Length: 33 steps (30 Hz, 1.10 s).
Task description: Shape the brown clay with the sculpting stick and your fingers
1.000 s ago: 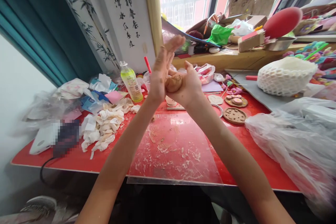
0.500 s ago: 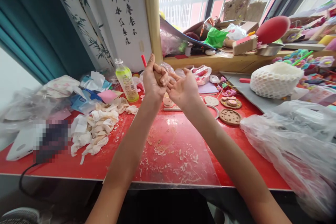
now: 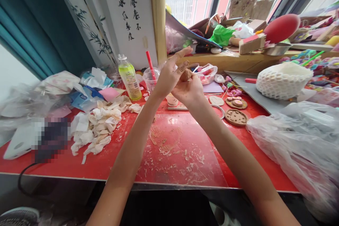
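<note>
My left hand (image 3: 172, 71) is raised over the far part of the table, its fingers stretched out and apart, its edge close against my right hand. My right hand (image 3: 188, 87) is palm up with curled fingers around a small brown lump of clay (image 3: 186, 75). The lump lies between the two hands, and the fingers partly hide it. Below them a clear plastic sheet (image 3: 182, 137) is strewn with clay scraps and smears. A small pale cup (image 3: 172, 100) stands just behind my wrists.
At left are crumpled tissues (image 3: 103, 123), a bottle of yellow-green drink (image 3: 129, 79) and a plastic cup (image 3: 150, 79) with a red straw. To the right lie a round spotted clay disc (image 3: 236, 117), a white foam-netted object (image 3: 284, 79) and a large plastic bag (image 3: 293, 137).
The clay lump has passed from my left hand to my right. My left fingers have uncurled and extended, while the right ones have curled. The view has shifted slightly.
</note>
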Each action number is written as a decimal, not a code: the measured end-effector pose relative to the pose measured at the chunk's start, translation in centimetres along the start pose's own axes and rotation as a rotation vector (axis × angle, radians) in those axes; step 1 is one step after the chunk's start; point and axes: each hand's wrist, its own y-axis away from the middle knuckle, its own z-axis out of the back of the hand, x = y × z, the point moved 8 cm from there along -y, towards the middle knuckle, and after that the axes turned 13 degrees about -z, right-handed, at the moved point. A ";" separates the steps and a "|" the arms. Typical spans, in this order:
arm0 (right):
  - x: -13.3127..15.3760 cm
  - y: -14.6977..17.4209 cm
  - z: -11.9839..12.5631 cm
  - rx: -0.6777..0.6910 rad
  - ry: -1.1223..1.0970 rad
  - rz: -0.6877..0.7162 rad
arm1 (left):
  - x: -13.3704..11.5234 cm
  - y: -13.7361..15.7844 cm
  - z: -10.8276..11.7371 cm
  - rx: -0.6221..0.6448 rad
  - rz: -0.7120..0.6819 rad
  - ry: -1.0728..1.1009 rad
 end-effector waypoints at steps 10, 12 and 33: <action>0.5 0.2 1.0 -0.117 -0.190 -0.096 | 2.3 0.1 4.9 -0.241 -0.007 -0.175; 0.4 0.2 1.0 -0.130 -0.140 -0.081 | 2.8 0.1 5.2 -0.253 0.007 -0.145; -0.5 1.3 -2.3 0.038 0.453 -0.178 | 0.3 1.5 6.0 -0.485 0.097 -0.280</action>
